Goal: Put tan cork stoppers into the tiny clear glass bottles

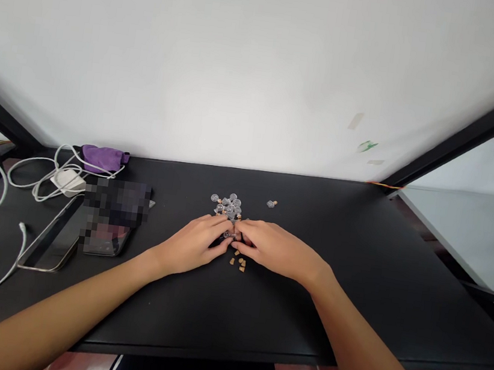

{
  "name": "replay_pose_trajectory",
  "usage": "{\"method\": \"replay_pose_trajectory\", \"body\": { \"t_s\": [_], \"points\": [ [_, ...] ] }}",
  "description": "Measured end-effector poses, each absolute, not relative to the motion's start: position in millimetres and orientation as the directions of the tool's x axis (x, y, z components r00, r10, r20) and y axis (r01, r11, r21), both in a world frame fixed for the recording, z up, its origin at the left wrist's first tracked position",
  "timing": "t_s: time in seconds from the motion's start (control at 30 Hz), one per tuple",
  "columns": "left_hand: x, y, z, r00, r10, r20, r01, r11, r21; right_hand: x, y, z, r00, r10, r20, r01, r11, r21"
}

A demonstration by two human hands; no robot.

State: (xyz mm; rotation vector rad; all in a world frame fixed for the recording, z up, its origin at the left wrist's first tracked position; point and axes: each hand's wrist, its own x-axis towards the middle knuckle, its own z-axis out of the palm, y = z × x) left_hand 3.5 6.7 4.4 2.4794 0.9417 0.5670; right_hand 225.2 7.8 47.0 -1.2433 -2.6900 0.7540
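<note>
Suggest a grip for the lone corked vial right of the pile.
Pinch the clear body of the corked vial from above with the right hand: it seems to lie on its side, apart from the pile, so both flanks are free.

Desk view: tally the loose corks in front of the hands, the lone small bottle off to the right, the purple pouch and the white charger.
Loose corks: 5
Small bottle apart from the pile: 1
Purple pouch: 1
White charger: 1
Total: 8
</note>
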Motion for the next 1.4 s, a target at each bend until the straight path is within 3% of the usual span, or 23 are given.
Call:
{"method": "replay_pose_trajectory", "body": {
  "t_s": [1.4],
  "points": [
    [3.9, 7.1, 4.5, 0.694, 0.692, 0.199, 0.530, -0.678, 0.510, 227.2, 6.0, 48.4, -0.663, 0.738, -0.122, 0.693, 0.545, -0.471]
  ]
}}
